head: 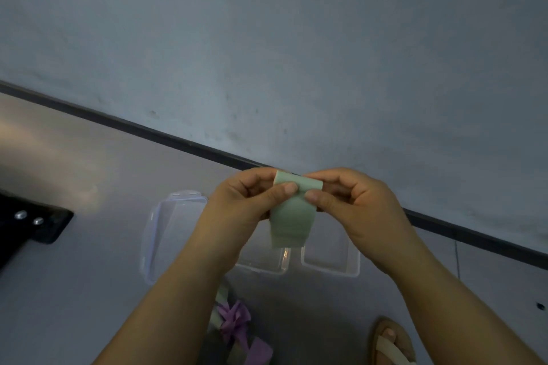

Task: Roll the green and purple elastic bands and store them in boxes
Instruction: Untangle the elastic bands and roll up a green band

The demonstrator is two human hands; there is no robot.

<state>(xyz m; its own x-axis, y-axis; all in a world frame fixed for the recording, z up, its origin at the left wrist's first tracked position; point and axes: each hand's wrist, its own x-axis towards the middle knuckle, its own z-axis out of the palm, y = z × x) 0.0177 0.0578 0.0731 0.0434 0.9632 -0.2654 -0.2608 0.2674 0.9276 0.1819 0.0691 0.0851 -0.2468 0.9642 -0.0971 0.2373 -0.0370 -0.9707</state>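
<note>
- Head view: the left hand [237,207] and right hand [355,204] are raised side by side in the middle of the picture. They hold the green band [292,216] between them.
- Both hands grip narrowly. Each thumb presses the band's upper end against curled fingers, the left thumb [284,188] on its left edge and the right thumb [314,195] on its right edge.
- The band's upper end is turned over into a short fold or first roll between the fingertips.
- The band's long axis runs from the fingertips down toward the person, leaning slightly left. Its free lower end hangs flat and loose in the air.
- Behind the hanging end, two clear boxes [332,270] sit open on the grey floor [89,290], just beside each other.
- A clear lid [157,231] lies to the left of them.
- A pile of purple and green bands [234,320] lies on the floor nearer the person, partly hidden under the left forearm.
- A foot in a pale sandal [391,341] shows at the lower right.
- A black plate with two shiny screws [35,222] is at the left edge.
- A dark skirting strip [178,139] runs where the floor meets the wall.
</note>
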